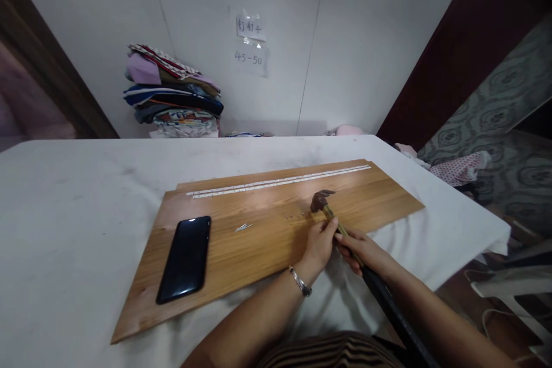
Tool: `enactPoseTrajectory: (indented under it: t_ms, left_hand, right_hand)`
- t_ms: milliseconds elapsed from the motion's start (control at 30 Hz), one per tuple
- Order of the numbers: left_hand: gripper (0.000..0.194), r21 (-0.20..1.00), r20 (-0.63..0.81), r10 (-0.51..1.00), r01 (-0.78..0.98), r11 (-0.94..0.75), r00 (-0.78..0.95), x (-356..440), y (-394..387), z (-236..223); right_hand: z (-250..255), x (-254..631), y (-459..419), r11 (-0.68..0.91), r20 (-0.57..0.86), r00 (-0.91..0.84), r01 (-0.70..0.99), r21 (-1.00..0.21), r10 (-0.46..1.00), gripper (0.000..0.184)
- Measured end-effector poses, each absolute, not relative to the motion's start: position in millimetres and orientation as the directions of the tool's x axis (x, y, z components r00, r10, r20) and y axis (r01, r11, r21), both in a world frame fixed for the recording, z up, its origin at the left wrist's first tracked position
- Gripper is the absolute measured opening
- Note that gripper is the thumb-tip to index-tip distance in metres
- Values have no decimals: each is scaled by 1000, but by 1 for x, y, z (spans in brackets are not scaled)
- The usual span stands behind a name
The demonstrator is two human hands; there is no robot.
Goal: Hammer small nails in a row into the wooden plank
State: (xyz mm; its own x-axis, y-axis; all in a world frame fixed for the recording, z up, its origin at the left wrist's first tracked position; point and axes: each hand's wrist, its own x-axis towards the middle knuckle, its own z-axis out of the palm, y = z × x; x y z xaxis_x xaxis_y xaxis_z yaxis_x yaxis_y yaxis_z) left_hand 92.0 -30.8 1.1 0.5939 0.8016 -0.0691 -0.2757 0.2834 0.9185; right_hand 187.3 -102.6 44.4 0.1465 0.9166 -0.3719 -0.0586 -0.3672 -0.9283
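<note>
A claw hammer with a rusty head and a long handle is held low over a wood-grain board. My right hand wraps round its handle, whose dark lower end runs back beside my forearm. My left hand, with a metal bracelet at the wrist, is closed against the handle just below the head. By the hammer head, several small dark specks dot the board; they are too small to identify. A few loose nails lie left of my hands.
A black smartphone lies on the board's left part. Two white printed strips run along its far side. The board rests on a white-covered table. Folded clothes are stacked beyond the table's far edge. A white plastic chair stands at right.
</note>
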Motion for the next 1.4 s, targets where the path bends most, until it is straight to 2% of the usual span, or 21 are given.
enactPoseTrajectory:
  t_ms: [1100,1400]
  left_hand:
    - [43,906,-83,796,-286,311,600,93,-32,1]
    - [43,920,-57,805,-282,273,591,92,-31,2]
  right_hand:
    - [47,186,-102,-374,-378,139,-50,-926,915,45]
    - [50,184,-103,-352,-356,148,-51,-935,923,43]
